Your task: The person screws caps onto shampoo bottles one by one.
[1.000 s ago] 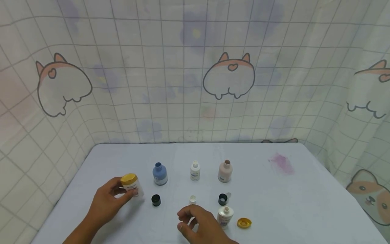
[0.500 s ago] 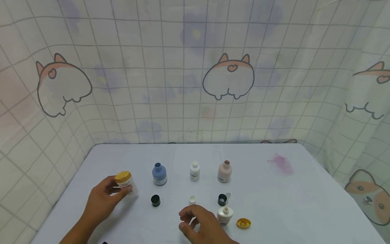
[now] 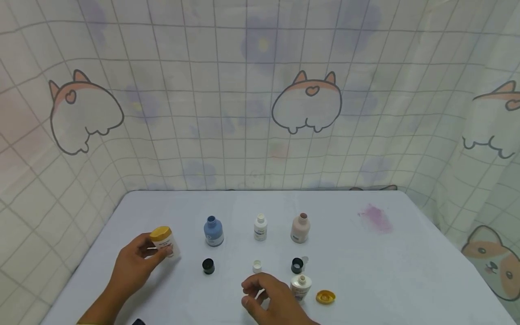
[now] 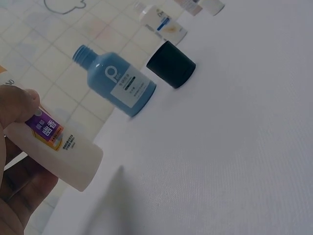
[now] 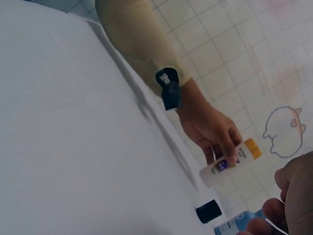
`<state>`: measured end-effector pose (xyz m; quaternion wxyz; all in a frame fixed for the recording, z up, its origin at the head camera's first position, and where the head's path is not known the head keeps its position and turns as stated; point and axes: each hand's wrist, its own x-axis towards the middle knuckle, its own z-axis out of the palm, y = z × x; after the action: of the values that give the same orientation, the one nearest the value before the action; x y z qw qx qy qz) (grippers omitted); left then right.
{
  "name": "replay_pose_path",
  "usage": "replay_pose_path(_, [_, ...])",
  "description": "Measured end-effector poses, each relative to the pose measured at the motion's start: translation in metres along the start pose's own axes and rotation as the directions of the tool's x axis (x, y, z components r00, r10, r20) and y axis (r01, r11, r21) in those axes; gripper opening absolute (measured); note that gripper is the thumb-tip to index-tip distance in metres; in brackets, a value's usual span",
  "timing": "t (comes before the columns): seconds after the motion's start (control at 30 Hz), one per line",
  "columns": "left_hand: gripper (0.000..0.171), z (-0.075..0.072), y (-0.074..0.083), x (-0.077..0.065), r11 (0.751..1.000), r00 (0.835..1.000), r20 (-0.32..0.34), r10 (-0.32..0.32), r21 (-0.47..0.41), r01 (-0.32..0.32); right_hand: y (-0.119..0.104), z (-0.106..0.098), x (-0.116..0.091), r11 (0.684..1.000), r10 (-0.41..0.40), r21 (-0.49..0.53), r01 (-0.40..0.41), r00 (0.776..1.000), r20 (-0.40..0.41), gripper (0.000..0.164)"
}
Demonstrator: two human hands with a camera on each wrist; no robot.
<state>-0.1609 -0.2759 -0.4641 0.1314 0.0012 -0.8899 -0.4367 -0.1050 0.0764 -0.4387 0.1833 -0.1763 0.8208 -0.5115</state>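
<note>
My left hand (image 3: pixel 132 264) grips a white bottle with a yellow cap (image 3: pixel 162 234) between thumb and fingers, over the left side of the table. In the left wrist view the bottle's body (image 4: pixel 73 161) slants, with a purple label under the thumb and its base above a shadow on the cloth. My right hand (image 3: pixel 276 300) hangs loosely curled at the front middle, holding nothing. Right beside it stands an uncapped white bottle (image 3: pixel 300 288), partly hidden by the hand, with a loose yellow cap (image 3: pixel 325 296) to its right.
A back row on the white table (image 3: pixel 390 271) has an uncapped blue bottle (image 3: pixel 213 234), a small white bottle (image 3: pixel 260 230) and an uncapped pinkish bottle (image 3: pixel 300 231). Before them lie a black cap (image 3: pixel 208 267), a white cap (image 3: pixel 257 266) and a dark cap ring (image 3: pixel 297 265).
My left hand has moved left with the yellow-capped bottle, away from the blue bottle. My right hand has shifted slightly right. The standing bottles and loose caps have stayed put.
</note>
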Motion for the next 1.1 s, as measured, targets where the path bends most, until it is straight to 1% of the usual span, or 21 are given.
replay_pose_path(0.07, [0.055,-0.001,-0.002,0.0,1.0,1.0,0.0,-0.007,-0.002,0.007,0.001,-0.001,0.0,1.0,-0.003,-0.004,0.003,1.0,-0.004,0.026])
replay_pose_path(0.17, [0.054,-0.003,-0.005,0.002,1.0,1.0,0.001,-0.013,-0.011,0.013,0.001,-0.002,0.0,0.999,-0.033,-0.003,0.033,0.999,-0.009,0.027])
replay_pose_path(0.27, [0.053,-0.004,-0.008,0.004,1.0,1.0,-0.01,-0.007,-0.007,0.007,0.002,-0.003,-0.001,0.998,-0.061,-0.012,0.061,0.998,-0.015,0.027])
replay_pose_path(0.37, [0.052,-0.005,-0.01,0.005,1.0,1.0,-0.025,-0.014,-0.007,0.014,0.003,-0.004,-0.002,0.996,-0.081,-0.024,0.08,0.996,-0.022,0.027])
replay_pose_path(0.47, [0.053,-0.006,-0.01,0.006,1.0,0.999,-0.031,-0.03,-0.001,0.03,0.004,-0.003,-0.002,0.997,-0.075,-0.028,0.075,0.997,-0.026,0.027])
replay_pose_path(0.57, [0.054,-0.007,-0.011,0.006,0.999,0.998,-0.035,-0.045,0.006,0.045,0.005,-0.003,-0.001,0.999,-0.033,-0.025,0.032,0.999,-0.027,0.027])
replay_pose_path(0.63, [0.054,-0.007,-0.012,0.006,0.999,0.998,-0.041,-0.048,0.011,0.049,0.005,-0.003,-0.001,1.0,-0.021,-0.024,0.02,0.999,-0.027,0.027])
replay_pose_path(0.7, [0.054,-0.008,-0.013,0.006,0.999,0.998,-0.048,-0.049,0.014,0.049,0.006,-0.004,-0.002,0.999,-0.025,-0.023,0.024,0.999,-0.027,0.026])
replay_pose_path(0.87, [0.055,-0.008,-0.017,0.008,0.999,0.997,-0.059,-0.052,0.015,0.053,0.007,-0.005,-0.003,0.998,-0.068,-0.012,0.068,0.997,-0.025,0.029])
replay_pose_path(1.1, [0.059,-0.01,-0.019,0.01,0.997,0.996,-0.053,-0.075,0.014,0.076,0.006,-0.005,-0.003,0.998,-0.063,-0.005,0.063,0.998,-0.027,0.028])
